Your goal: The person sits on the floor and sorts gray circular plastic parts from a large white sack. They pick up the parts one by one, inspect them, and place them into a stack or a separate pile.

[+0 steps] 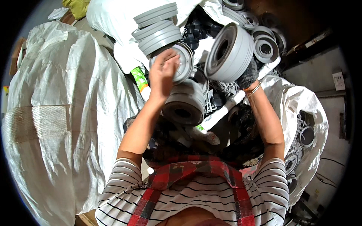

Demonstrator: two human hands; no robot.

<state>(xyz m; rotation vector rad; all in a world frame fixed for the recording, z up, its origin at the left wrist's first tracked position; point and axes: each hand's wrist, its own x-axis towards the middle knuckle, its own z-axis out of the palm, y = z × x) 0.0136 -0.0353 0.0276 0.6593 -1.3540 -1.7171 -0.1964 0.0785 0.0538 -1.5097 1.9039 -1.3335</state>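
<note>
My right hand, in a dark knit glove, grips the lower right side of a stack of nested grey plastic rings. The stack is tilted, its dark round opening toward the left. My bare left hand is raised in front of a grey round disc. Its fingers are bent, slightly blurred and apart, with nothing seen in them; whether they touch the disc I cannot tell. Just above the disc leans another grey ring stack. A further grey stack lies below, beside my left wrist, its hole facing me.
A large white woven sack fills the left side. At right, an open white sack holds grey round parts. More grey rings lie at the upper right, with black fittings in the middle. A wall socket is far right.
</note>
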